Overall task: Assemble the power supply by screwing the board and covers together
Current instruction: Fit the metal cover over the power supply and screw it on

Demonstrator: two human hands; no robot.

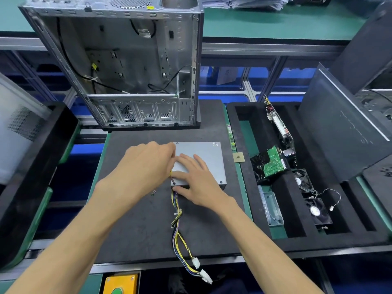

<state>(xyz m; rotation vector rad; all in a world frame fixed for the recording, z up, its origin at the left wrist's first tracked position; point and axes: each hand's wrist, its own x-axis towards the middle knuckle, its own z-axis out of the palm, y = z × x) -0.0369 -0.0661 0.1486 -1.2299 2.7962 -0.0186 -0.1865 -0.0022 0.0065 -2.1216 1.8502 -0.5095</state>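
Two hands are working on the mat [131, 230]. I am pressing my right hand [196, 181] flat on the gray box [209, 160], fingers straight. My left hand [146, 164] is pinching a small tool [172, 179] at its corner. Soft wires [180, 232] are trailing near me. It looks heavy and stiff; I'd hold its sides. Farther back, a case [127, 66] is standing open.

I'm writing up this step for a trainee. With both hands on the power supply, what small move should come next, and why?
Probably pick up a loose screw from the mat and start it at the near-left corner. The right hand lies flat on the power supply, steadying its cover, the left hand works at that edge, and other corners already show screws.
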